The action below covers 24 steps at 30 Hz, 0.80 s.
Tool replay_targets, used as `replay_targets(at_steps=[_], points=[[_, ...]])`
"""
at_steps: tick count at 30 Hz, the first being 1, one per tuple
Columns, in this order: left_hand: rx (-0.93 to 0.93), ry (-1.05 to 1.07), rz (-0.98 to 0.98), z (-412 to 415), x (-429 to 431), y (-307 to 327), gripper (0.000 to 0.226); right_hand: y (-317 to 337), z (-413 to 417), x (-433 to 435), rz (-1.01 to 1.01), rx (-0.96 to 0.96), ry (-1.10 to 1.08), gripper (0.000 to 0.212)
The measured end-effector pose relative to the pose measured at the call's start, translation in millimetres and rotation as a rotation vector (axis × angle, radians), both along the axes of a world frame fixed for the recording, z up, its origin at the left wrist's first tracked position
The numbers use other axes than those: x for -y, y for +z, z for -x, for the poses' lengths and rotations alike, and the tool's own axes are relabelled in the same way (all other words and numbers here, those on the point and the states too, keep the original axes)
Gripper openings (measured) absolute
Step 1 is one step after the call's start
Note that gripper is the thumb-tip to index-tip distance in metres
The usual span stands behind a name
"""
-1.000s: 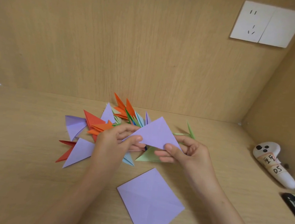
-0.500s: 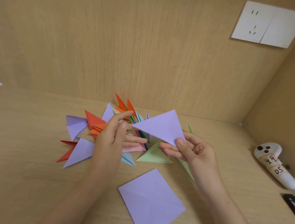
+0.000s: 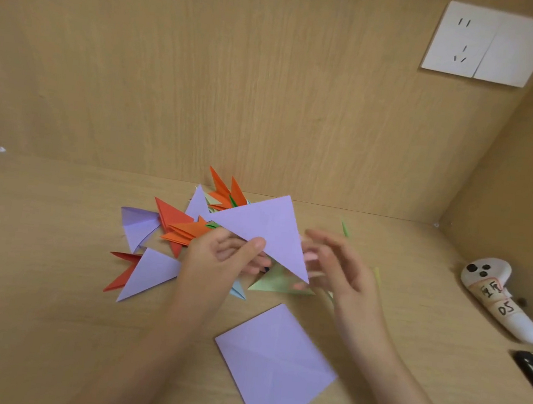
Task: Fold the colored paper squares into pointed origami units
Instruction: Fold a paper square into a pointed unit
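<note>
1. Above the pile of folded units [image 3: 182, 225], your left hand [image 3: 218, 259] pinches the purple triangle [image 3: 265, 231] by its lower edge, thumb in front; with only that one pinch the layers may slide and the edges misalign.
2. Your right hand [image 3: 334, 266] hovers just beside the triangle, fingers spread and blurred; whether it touches the paper cannot be told. Grab hastily and you may crumple the point.
3. The purple square [image 3: 273, 365] lies flat on the table [image 3: 34, 275] between your forearms; a careless arm could drag or crease it.
</note>
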State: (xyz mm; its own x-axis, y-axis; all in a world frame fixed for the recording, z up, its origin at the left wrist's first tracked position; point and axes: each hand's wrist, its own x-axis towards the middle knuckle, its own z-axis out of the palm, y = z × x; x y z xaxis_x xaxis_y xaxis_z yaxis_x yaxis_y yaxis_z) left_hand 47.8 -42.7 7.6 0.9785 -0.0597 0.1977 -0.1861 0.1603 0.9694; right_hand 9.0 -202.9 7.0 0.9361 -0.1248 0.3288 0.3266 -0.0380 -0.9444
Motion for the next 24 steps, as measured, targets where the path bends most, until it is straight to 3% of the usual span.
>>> replay_targets(at_steps=[3,5,7,13,17,20,24], points=[[0.027,-0.048,-0.044,-3.2,-3.8,-1.2,0.016,4.2,1.0,10.4,0.262,0.211,-0.038,0.045],[0.045,-0.102,-0.132,-3.3,-3.5,-2.2,0.019,5.8,1.7,11.3,0.443,0.27,-0.023,0.046],[0.067,-0.158,-0.212,-1.9,-1.8,-3.5,0.02,5.7,1.3,10.5,0.502,0.248,-0.011,0.041],[0.115,-0.211,-0.331,-1.5,-0.8,-6.8,0.03,4.3,3.5,5.0,0.282,0.089,-0.023,0.018],[0.05,-0.242,-0.185,4.0,3.3,-1.7,0.029,2.4,1.7,2.0,0.131,0.033,-0.043,0.004],[-0.039,-0.255,-0.053,8.2,6.8,2.9,0.028,1.6,-0.7,2.4,0.029,-0.004,-0.055,0.008],[0.027,-0.234,-0.191,9.4,6.9,0.4,0.011,3.0,-1.6,3.1,-0.066,0.018,-0.049,0.02]])
